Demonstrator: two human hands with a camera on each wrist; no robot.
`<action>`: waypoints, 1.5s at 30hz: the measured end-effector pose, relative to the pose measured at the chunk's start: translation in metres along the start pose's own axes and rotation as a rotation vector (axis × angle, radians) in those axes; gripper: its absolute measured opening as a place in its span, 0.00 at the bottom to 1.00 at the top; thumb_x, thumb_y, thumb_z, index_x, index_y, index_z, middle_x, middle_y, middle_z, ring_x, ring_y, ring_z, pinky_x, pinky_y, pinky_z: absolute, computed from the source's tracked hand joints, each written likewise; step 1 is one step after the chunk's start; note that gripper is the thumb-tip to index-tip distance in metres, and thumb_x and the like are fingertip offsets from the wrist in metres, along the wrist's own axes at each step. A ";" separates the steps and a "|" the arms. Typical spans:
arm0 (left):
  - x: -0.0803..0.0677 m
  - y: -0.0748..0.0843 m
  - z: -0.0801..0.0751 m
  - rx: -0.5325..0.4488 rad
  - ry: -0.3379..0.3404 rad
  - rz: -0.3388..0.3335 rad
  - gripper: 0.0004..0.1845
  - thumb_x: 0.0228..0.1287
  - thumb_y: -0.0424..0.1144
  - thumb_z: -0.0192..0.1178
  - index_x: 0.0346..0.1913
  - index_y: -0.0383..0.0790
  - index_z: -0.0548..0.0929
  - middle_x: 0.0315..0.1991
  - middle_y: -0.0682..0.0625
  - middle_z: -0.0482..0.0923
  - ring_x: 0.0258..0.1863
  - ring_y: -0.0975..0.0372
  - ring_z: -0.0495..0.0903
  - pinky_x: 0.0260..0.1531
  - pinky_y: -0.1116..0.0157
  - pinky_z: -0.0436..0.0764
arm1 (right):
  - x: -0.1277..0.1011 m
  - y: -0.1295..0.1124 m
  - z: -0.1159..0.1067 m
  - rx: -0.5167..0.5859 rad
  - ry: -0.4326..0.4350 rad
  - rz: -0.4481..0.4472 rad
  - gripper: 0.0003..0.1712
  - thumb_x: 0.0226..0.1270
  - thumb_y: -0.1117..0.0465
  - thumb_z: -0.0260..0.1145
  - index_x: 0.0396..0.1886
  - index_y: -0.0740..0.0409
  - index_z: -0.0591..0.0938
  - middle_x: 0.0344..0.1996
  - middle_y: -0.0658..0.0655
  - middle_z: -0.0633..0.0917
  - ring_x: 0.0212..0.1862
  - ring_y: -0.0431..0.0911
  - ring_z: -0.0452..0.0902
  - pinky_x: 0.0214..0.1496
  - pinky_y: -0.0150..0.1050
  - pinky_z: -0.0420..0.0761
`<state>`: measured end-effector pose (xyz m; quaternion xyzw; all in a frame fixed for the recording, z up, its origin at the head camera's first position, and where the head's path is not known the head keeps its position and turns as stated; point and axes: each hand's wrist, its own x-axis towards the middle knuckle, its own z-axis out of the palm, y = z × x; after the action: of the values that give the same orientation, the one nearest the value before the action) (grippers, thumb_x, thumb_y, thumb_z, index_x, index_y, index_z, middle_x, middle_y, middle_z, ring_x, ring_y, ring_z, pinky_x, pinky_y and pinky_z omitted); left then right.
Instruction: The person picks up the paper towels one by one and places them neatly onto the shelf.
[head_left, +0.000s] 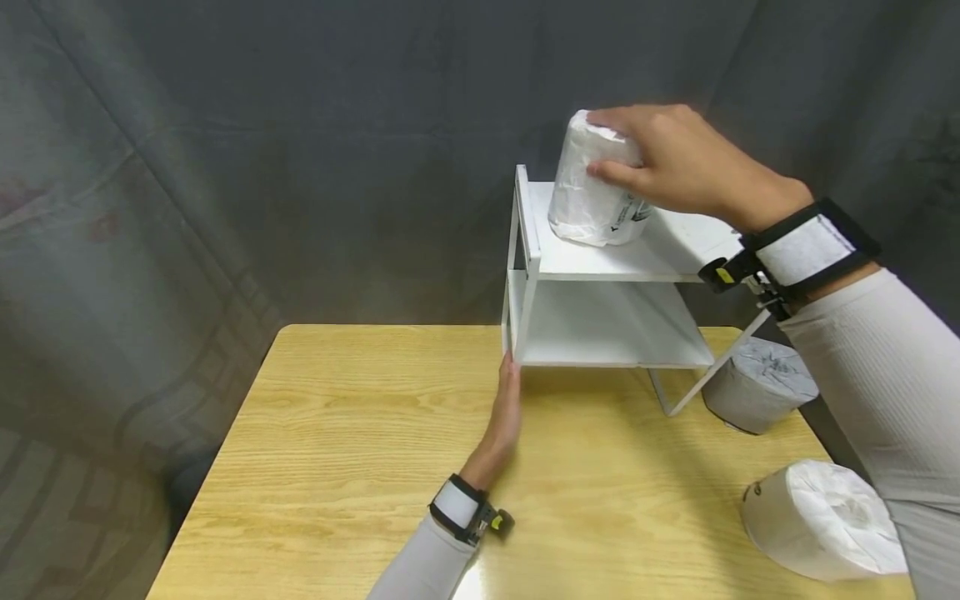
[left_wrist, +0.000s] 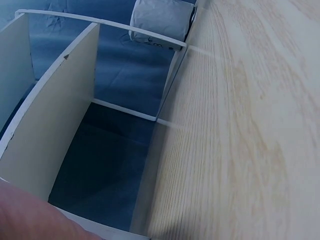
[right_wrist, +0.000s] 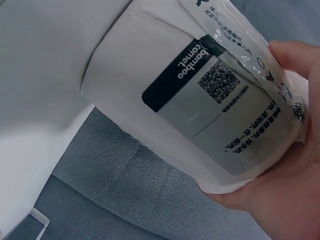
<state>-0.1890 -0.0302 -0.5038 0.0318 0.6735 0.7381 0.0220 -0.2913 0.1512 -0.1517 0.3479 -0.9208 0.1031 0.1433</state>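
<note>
The right hand [head_left: 667, 158] grasps a white wrapped roll [head_left: 588, 183], thumb and fingers spread around its upper end. The roll is at the left end of the upper shelf [head_left: 693, 242] of a white rack [head_left: 611, 321], roughly upright — whether its base fully rests there I cannot tell. In the right wrist view, its wrapper shows a printed label [right_wrist: 170, 80] reading "bamboo comet."

The left hand [head_left: 501, 421] grips nothing: its fingers are straight, the tips touching the rack's left side low down, level with the lower board.

The rack stands on a wood-grained table [head_left: 360, 417]. 2 more rolls are on the table at the right — a far roll [head_left: 761, 387] just beside the rack's right leg, and a near roll [head_left: 817, 525] closer to the person, partly behind the right sleeve [head_left: 885, 392]. A dark grey curtain [head_left: 375, 167] hangs behind everything
</note>
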 end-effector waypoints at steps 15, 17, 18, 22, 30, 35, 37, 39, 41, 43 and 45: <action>0.002 0.001 0.000 0.013 -0.011 0.013 0.38 0.87 0.60 0.24 0.87 0.44 0.37 0.88 0.43 0.36 0.86 0.48 0.39 0.82 0.41 0.41 | 0.003 -0.001 -0.011 -0.068 -0.059 0.047 0.39 0.81 0.48 0.62 0.81 0.64 0.65 0.67 0.76 0.76 0.69 0.71 0.67 0.65 0.74 0.66; 0.002 0.002 -0.001 0.016 -0.013 0.013 0.38 0.87 0.60 0.24 0.87 0.44 0.37 0.88 0.43 0.36 0.86 0.48 0.39 0.82 0.41 0.41 | 0.003 -0.001 -0.012 -0.077 -0.063 0.069 0.40 0.81 0.47 0.62 0.82 0.63 0.65 0.69 0.77 0.74 0.71 0.73 0.66 0.68 0.76 0.63; 0.002 0.002 -0.001 0.017 -0.013 0.013 0.37 0.87 0.60 0.24 0.88 0.45 0.37 0.88 0.43 0.36 0.86 0.48 0.39 0.82 0.41 0.41 | 0.003 -0.001 -0.013 -0.080 -0.060 0.074 0.40 0.81 0.46 0.62 0.82 0.63 0.65 0.70 0.77 0.73 0.71 0.73 0.65 0.69 0.77 0.62; 0.001 0.004 -0.002 0.021 -0.007 0.025 0.37 0.88 0.60 0.24 0.88 0.45 0.37 0.88 0.44 0.36 0.86 0.49 0.39 0.82 0.42 0.41 | 0.003 -0.002 -0.017 -0.079 -0.052 0.086 0.40 0.81 0.46 0.63 0.81 0.64 0.65 0.70 0.78 0.71 0.71 0.74 0.65 0.72 0.77 0.59; 0.003 0.002 -0.003 0.024 0.002 0.029 0.37 0.87 0.60 0.24 0.88 0.47 0.37 0.88 0.43 0.37 0.86 0.48 0.39 0.82 0.42 0.41 | 0.003 -0.004 -0.023 -0.088 -0.040 0.058 0.39 0.80 0.47 0.64 0.80 0.64 0.67 0.69 0.77 0.71 0.69 0.73 0.65 0.65 0.76 0.64; 0.002 0.003 -0.003 0.031 0.009 0.019 0.37 0.87 0.60 0.23 0.88 0.46 0.37 0.88 0.43 0.37 0.86 0.48 0.39 0.82 0.42 0.42 | 0.000 -0.004 -0.024 -0.090 -0.040 0.055 0.39 0.81 0.47 0.63 0.81 0.63 0.66 0.72 0.77 0.69 0.71 0.73 0.64 0.66 0.76 0.64; 0.001 0.004 -0.003 0.035 0.016 0.015 0.37 0.87 0.60 0.23 0.88 0.46 0.38 0.87 0.43 0.37 0.86 0.48 0.40 0.82 0.42 0.42 | -0.001 -0.004 -0.025 -0.085 -0.042 0.058 0.40 0.81 0.47 0.62 0.82 0.62 0.65 0.74 0.77 0.68 0.73 0.73 0.62 0.68 0.77 0.63; 0.000 0.005 -0.003 0.035 0.019 0.009 0.37 0.87 0.60 0.23 0.88 0.47 0.38 0.88 0.43 0.37 0.86 0.48 0.40 0.82 0.42 0.42 | -0.003 -0.003 -0.026 -0.084 -0.039 0.058 0.40 0.81 0.47 0.62 0.82 0.62 0.65 0.74 0.77 0.67 0.73 0.73 0.61 0.68 0.78 0.63; 0.000 0.005 -0.003 0.037 0.021 0.009 0.37 0.87 0.60 0.23 0.88 0.45 0.38 0.87 0.42 0.37 0.86 0.47 0.40 0.82 0.42 0.42 | -0.005 -0.003 -0.028 -0.085 -0.031 0.050 0.40 0.81 0.48 0.62 0.82 0.62 0.64 0.74 0.77 0.67 0.73 0.73 0.61 0.66 0.77 0.64; -0.001 0.006 -0.003 0.040 0.022 0.007 0.37 0.87 0.60 0.24 0.88 0.45 0.38 0.87 0.42 0.38 0.86 0.47 0.40 0.82 0.42 0.42 | -0.006 -0.001 -0.029 -0.088 -0.023 0.040 0.40 0.81 0.48 0.63 0.82 0.63 0.65 0.74 0.78 0.67 0.72 0.73 0.62 0.64 0.76 0.64; 0.000 0.006 -0.003 0.046 0.023 0.016 0.37 0.88 0.59 0.24 0.87 0.43 0.39 0.87 0.41 0.38 0.86 0.46 0.40 0.82 0.41 0.42 | -0.008 0.000 -0.030 -0.093 -0.013 0.032 0.40 0.81 0.49 0.63 0.82 0.64 0.65 0.73 0.78 0.68 0.71 0.73 0.62 0.62 0.75 0.65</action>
<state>-0.1892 -0.0335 -0.4986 0.0291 0.6903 0.7229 0.0077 -0.2796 0.1644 -0.1264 0.3268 -0.9309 0.0602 0.1519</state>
